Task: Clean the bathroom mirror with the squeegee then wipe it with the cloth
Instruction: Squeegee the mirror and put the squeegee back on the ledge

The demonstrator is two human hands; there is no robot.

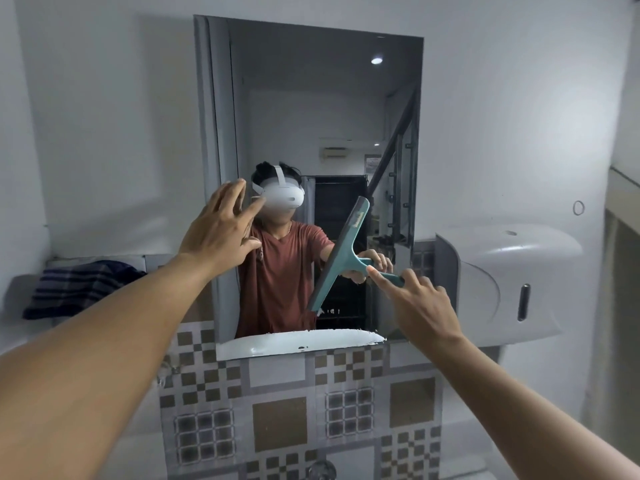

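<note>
The tall bathroom mirror [311, 98] hangs on the wall straight ahead. My right hand [420, 308] grips the handle of a teal squeegee [341, 252], whose blade lies tilted against the lower right of the glass. A band of white foam [298, 341] runs along the mirror's bottom edge, below the blade. My left hand [221, 230] is raised near the mirror's left edge, fingers spread and holding nothing. A dark striped cloth [79, 287] lies crumpled on the ledge at the left, away from both hands.
A white paper dispenser [502, 282] is mounted on the wall right of the mirror. Patterned tiles [298, 410] cover the wall below it. A tap top [322, 471] shows at the bottom edge. The mirror reflects a person wearing a headset.
</note>
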